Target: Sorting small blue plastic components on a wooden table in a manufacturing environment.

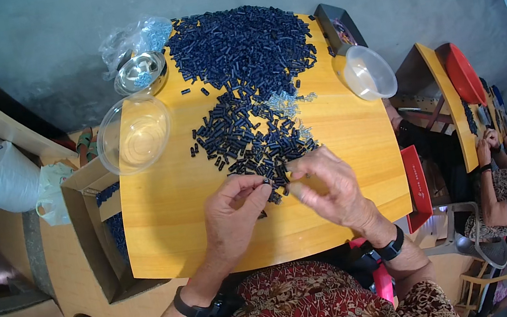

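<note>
My left hand [234, 214] is closed in a pinch, thumb against forefinger, over the near end of a pile of small dark-blue tubular pieces [249, 129]. What it pinches is too small to make out. Facing it across a narrow gap is my right hand [332, 191], its thumb and forefinger curled toward each other at the pile's near right side. A dark bit shows by those fingertips, but I cannot tell whether it is gripped. Small clear pale-blue pieces [285, 104] lie in a patch among the dark ones.
A bigger dark heap [242, 44] covers the table's [180, 236] far side. Clear bowls [134, 135] [369, 72], a metal bowl [141, 75], a plastic bag [148, 37] and a grey box [340, 28] stand around it. A cardboard box [91, 244] is left; another person [505, 198] sits right.
</note>
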Action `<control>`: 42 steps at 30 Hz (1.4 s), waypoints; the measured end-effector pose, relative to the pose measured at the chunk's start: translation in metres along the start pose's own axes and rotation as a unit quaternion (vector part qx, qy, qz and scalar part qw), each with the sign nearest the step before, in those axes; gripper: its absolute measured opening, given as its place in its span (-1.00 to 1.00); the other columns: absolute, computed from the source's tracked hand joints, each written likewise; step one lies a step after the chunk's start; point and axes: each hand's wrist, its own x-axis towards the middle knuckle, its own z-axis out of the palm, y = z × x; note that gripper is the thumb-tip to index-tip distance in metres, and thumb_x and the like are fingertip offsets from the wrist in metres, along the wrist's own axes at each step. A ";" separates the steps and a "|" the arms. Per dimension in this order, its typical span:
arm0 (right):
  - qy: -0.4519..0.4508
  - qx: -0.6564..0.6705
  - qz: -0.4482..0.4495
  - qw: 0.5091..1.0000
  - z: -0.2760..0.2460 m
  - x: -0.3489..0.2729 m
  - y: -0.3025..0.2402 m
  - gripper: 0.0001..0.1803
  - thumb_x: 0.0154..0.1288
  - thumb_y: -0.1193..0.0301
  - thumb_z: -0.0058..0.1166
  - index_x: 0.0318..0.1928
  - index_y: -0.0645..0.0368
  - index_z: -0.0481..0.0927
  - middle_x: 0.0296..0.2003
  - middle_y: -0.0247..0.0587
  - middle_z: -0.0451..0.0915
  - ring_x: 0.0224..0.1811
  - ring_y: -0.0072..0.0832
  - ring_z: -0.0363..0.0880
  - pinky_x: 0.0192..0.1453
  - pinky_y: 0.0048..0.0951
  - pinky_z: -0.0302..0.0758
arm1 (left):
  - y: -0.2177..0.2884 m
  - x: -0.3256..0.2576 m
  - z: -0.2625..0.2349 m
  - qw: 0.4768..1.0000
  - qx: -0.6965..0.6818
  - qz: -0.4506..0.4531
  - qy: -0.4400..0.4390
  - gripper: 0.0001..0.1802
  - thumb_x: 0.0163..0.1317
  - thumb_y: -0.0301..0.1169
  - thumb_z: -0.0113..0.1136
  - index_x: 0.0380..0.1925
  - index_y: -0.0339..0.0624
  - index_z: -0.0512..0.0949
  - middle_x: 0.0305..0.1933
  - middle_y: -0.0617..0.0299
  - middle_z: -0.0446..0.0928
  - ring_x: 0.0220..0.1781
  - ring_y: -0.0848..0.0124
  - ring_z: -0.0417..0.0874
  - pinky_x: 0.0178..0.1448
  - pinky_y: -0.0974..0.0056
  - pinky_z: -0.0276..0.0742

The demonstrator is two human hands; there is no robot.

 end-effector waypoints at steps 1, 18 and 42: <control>0.000 -0.001 0.001 1.000 -0.004 -0.003 0.004 -0.75 0.07 0.60 0.29 -0.20 0.23 0.59 -0.34 -0.16 0.53 -0.29 -0.20 0.52 -0.16 -0.27 0.47 | 0.000 0.001 -0.001 1.000 0.015 0.009 0.010 -0.87 0.32 -0.52 0.24 -0.15 -0.28 0.62 -0.16 0.28 0.67 -0.12 0.59 0.61 0.02 0.45 0.52; -0.060 -0.143 -0.026 0.988 -0.002 -0.019 0.022 -0.86 0.11 0.55 0.24 -0.27 0.22 0.63 -0.33 -0.19 0.51 -0.25 -0.22 0.48 -0.12 -0.25 0.46 | -0.008 0.005 -0.003 0.998 0.014 0.024 0.050 -0.85 0.31 -0.51 0.27 -0.15 -0.30 0.62 -0.21 0.31 0.65 -0.17 0.60 0.60 -0.03 0.47 0.51; -0.081 -0.176 -0.025 0.981 0.008 -0.009 0.024 -0.80 0.08 0.53 0.31 -0.24 0.23 0.63 -0.35 -0.17 0.51 -0.27 -0.21 0.49 -0.13 -0.25 0.45 | -0.011 0.007 -0.006 0.998 0.045 0.025 0.040 -0.86 0.32 -0.54 0.24 -0.15 -0.30 0.62 -0.15 0.28 0.67 -0.13 0.60 0.62 0.04 0.47 0.52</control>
